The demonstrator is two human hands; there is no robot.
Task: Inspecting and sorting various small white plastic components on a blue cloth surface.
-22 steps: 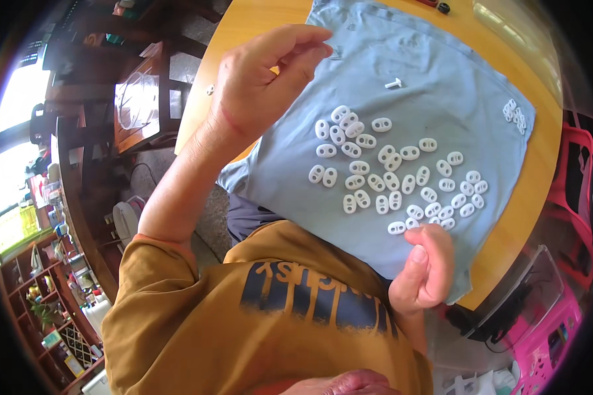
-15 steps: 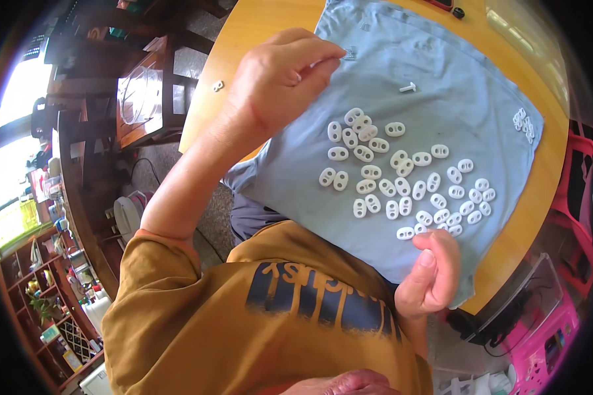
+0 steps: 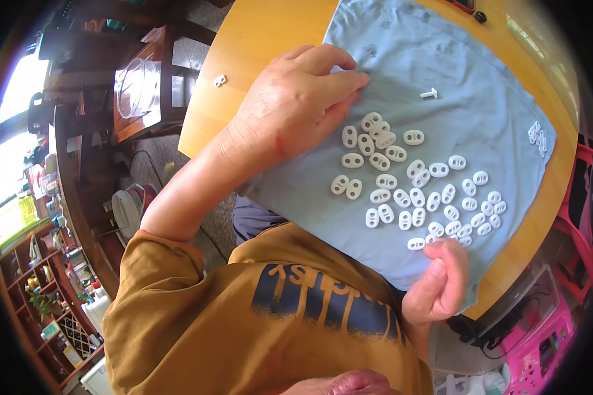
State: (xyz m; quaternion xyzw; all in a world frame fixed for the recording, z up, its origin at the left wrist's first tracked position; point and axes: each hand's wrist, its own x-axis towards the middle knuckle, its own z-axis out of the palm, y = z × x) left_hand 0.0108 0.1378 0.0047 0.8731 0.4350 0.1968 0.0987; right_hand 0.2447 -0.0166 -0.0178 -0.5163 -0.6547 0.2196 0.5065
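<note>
Many small white oval plastic pieces with two holes [image 3: 386, 182] lie spread on a light blue cloth [image 3: 310, 204] over the table. Above the cloth's left part, beyond the nearest ovals, is my left hand [image 3: 303, 99]. Its thumb and forefinger tips stand slightly apart, and nothing shows between them. My right hand [image 3: 439, 280] rests by the near edge of the ovals, fingers curled in and thumb pressed against them; whatever they hold is hidden. A white T-shaped pin [image 3: 429, 94] lies alone on the cloth, right of my left hand.
A small white piece [image 3: 219, 81] lies on the bare yellow wooden table [image 3: 263, 26] at left. Several small white parts [image 3: 537, 138] are heaped at the cloth's right edge. A pink plastic chair [image 3: 540, 336] stands at lower right, and a red chair [image 3: 573, 230] above it.
My left hand has come nearer and to the right, its fingertips parting slightly. My right hand keeps its curl. The cloth and pieces appear shifted rightward in the picture.
</note>
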